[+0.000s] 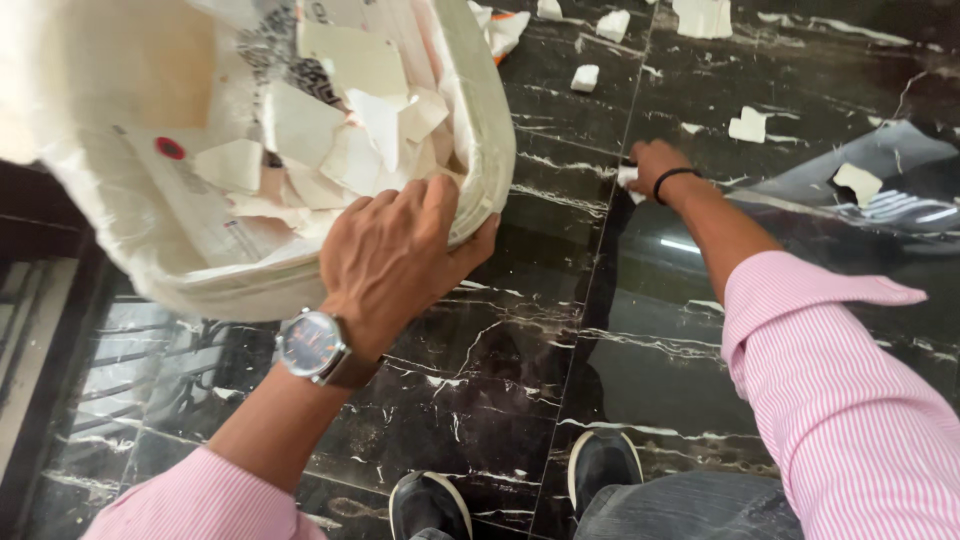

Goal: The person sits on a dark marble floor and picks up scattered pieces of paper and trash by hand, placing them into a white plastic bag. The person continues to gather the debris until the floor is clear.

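A sack of paper scraps was held open while a scrap was picked off the floor.

Nearest, two dark shoes [600,468] were planted on the black marble floor [500,380]. The white sack [120,200] was clamped at its rim by the left hand [385,260], its mouth tipped open to show the scraps inside. Farther out, the right hand [655,168] was closed on a white paper scrap [627,177] lying on the tiles. More torn pieces [748,125] were scattered beyond, and light was mirrored in the polished stone.

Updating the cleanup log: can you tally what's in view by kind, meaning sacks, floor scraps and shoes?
Sack: 1
Sizeable scraps on floor, clear of sack and right hand: 6
Scrap at right hand: 1
Shoes: 2
Total: 10
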